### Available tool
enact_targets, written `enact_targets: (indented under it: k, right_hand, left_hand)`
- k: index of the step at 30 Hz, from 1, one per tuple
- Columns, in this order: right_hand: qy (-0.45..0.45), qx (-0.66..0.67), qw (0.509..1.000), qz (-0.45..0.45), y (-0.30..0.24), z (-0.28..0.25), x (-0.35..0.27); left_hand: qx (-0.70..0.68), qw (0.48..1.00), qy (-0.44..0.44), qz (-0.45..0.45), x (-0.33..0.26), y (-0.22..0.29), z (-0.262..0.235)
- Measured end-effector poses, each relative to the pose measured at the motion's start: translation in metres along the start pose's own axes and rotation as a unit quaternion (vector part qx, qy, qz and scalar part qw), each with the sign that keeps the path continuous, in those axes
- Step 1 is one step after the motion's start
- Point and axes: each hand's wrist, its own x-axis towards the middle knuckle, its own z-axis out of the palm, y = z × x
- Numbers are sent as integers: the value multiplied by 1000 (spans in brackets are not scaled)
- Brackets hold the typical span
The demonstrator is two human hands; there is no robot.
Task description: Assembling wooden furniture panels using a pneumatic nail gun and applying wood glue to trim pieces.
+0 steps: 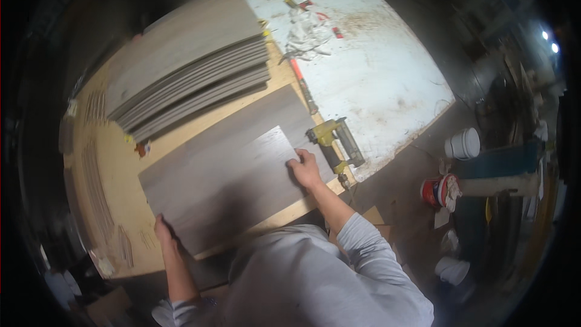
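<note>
One board spans left hand to right hand, both apparently grasping its edges.

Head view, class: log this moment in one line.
left hand: at left edge of grey panel; right hand: on its right part; nail gun: right of right hand; panel stack: beyond grey panel

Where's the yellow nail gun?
In the head view, the nail gun is right of centre, beside the right hand, by the edge of the white tabletop.

A white bucket sits near a red bucket holding, seemingly, a pale rag.
</note>
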Motion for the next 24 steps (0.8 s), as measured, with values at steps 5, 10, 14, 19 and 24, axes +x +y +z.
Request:
enact_targets:
  k: [5,10,14,19,24]
  right_hand:
    - [57,383,922,-17,-50,-47,-18]
    - [163,616,771,6,-61,-125,-19]
    - [66,622,778,67,-71,-212,-35]
    - [87,567,811,113,85,-315,-93]
    - [200,643,739,-8,114,-336,-154]
  left_hand:
    - [-263,909,-322,-24,-16,67,-28]
    - [-380,925,-17,19,-168,171,126]
    - [-506,843,-180,-37,-169,153,181]
    - [-458,834,-266,-156,-216,155,303]
    - [-431,670,-544,-264,-250,73,421]
